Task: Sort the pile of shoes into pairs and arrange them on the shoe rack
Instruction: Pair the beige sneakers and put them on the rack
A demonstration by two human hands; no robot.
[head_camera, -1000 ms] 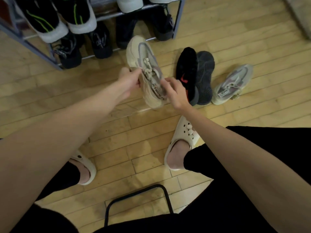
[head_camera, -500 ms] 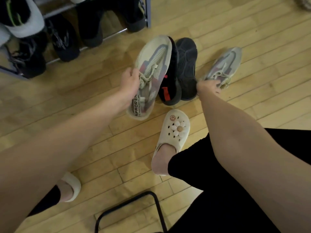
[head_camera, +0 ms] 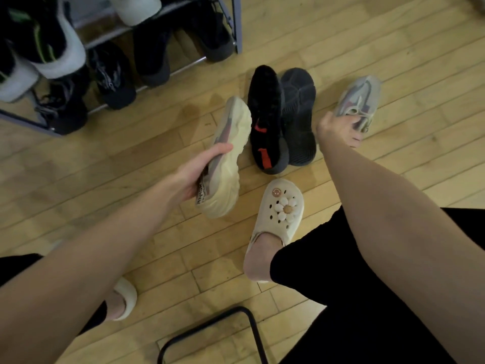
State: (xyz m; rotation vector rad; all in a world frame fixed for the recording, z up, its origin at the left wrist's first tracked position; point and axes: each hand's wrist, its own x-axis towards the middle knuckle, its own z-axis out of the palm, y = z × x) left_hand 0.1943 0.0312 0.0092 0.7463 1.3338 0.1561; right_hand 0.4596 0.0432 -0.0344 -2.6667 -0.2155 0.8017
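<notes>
while hands (head_camera: 195, 177) grip, knit sneaker (head_camera: 358, 101), ridged sole (head_camera: 228, 164)

Your left hand (head_camera: 195, 177) grips a cream sneaker (head_camera: 225, 164) at mid-frame, turned so its ribbed sole faces right, lifted off the wooden floor (head_camera: 393, 43). Your right hand (head_camera: 338, 128), right of centre, curls into the opening of the matching grey-and-cream sneaker (head_camera: 360, 99) lying on the floor. Between them a black shoe with red marks (head_camera: 266, 119) and a dark grey knit shoe (head_camera: 299, 116) lie side by side, touching. The shoe rack (head_camera: 237, 22) fills the upper left, holding dark and white-soled shoes. Your right foot wears a cream clog (head_camera: 280, 206) just below the black shoe.
</notes>
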